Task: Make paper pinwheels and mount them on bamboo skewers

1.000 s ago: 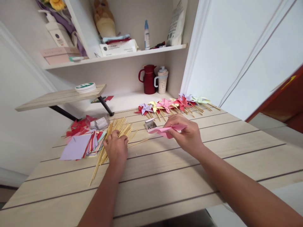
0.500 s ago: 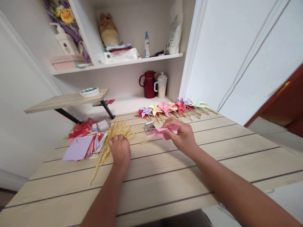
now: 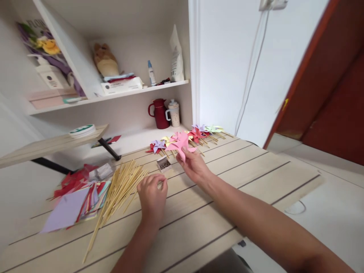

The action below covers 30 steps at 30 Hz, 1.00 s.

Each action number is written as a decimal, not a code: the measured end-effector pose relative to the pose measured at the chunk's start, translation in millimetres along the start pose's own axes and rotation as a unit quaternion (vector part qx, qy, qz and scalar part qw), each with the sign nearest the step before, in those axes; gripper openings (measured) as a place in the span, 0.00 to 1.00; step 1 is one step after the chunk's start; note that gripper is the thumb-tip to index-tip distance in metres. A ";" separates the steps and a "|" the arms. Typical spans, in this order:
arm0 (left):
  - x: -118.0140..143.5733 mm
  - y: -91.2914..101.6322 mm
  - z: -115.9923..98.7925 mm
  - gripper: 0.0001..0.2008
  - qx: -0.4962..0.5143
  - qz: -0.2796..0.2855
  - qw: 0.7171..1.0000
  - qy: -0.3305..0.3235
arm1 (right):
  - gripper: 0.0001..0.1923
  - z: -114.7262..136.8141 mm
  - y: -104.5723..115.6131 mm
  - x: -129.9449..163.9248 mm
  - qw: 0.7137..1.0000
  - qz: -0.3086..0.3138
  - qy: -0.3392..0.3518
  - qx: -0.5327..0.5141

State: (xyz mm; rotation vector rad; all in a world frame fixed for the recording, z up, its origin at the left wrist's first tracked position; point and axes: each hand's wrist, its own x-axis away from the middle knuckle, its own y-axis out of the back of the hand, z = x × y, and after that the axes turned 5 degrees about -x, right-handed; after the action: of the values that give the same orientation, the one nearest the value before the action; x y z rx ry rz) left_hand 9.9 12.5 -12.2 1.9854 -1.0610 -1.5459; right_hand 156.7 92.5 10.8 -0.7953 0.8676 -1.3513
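My right hand (image 3: 192, 167) pinches a folded pink paper pinwheel (image 3: 179, 142) and holds it up above the wooden table (image 3: 244, 167). My left hand (image 3: 152, 195) is closed on a thin wooden stick (image 3: 160, 185) at the right edge of the pile of sticks (image 3: 116, 193). A small open box of pins (image 3: 164, 164) lies between the two hands. Behind it, a row of finished pinwheels on sticks (image 3: 196, 134) lies along the back of the table.
A stack of coloured paper squares (image 3: 72, 203) and red scraps (image 3: 72, 180) lie left of the sticks. A red jug (image 3: 159, 113) and a speckled mug (image 3: 173, 112) stand in the alcove. Shelves above hold boxes and bottles. A red door (image 3: 327, 91) is at right.
The view swung left and up. My right hand raised the pink pinwheel off the table. My left hand moved right, away from the stick pile, with one stick.
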 end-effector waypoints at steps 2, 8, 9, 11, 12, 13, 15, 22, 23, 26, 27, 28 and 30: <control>3.3 -10.8 -9.6 0.06 0.002 0.031 0.999 -0.019 | 0.12 -2.9 4.0 -3.8 0.997 -0.043 -0.048 -0.040; 6.4 -30.8 -10.7 0.07 0.012 0.099 0.993 -0.070 | 0.11 -4.8 8.4 -4.8 0.991 -0.066 -0.091 -0.078; 6.7 -33.5 -9.0 0.08 0.026 0.115 0.991 -0.070 | 0.11 -5.2 7.4 -3.5 0.990 -0.067 -0.094 -0.079; 7.3 -37.8 -5.8 0.09 0.057 0.135 0.987 -0.065 | 0.10 -6.2 5.0 -0.4 0.989 -0.070 -0.100 -0.080; 7.8 -39.0 -4.3 0.10 0.068 0.137 0.986 -0.062 | 0.10 -6.3 3.7 1.1 0.989 -0.066 -0.107 -0.075; 8.2 -39.2 -3.0 0.12 0.074 0.136 0.986 -0.060 | 0.09 -5.8 2.7 2.3 0.990 -0.056 -0.112 -0.070; 9.1 -36.6 -0.9 0.13 0.075 0.135 0.986 -0.061 | 0.09 -2.2 1.3 3.0 0.992 -0.036 -0.106 -0.065; 13.7 -8.5 -11.8 0.06 -0.013 0.194 0.968 -0.156 | 0.09 24.2 1.1 -7.0 0.997 -0.053 -0.031 -0.053; 14.4 -4.6 -16.3 0.05 -0.034 0.224 0.960 -0.167 | 0.09 26.5 1.0 -7.9 0.997 -0.055 -0.025 -0.051; 14.0 4.6 -30.0 0.05 -0.121 0.285 0.930 -0.196 | 0.08 29.4 0.2 -8.7 0.997 -0.057 -0.020 -0.046; 13.0 6.7 -33.8 0.09 -0.154 0.293 0.921 -0.204 | 0.08 29.2 0.1 -8.7 0.997 -0.058 -0.021 -0.046; 11.5 8.1 -36.8 0.11 -0.184 0.298 0.913 -0.210 | 0.08 28.5 0.2 -8.6 0.997 -0.059 -0.021 -0.047; 8.2 8.4 -40.3 0.15 -0.226 0.304 0.900 -0.216 | 0.08 26.3 1.4 -9.1 0.997 -0.056 -0.023 -0.048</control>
State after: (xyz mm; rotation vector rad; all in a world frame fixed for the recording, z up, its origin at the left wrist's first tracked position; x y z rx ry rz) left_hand 46.1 -4.4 0.8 0.8954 -1.1905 -1.6871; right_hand 180.4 101.4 22.7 -0.9577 0.8664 -1.3913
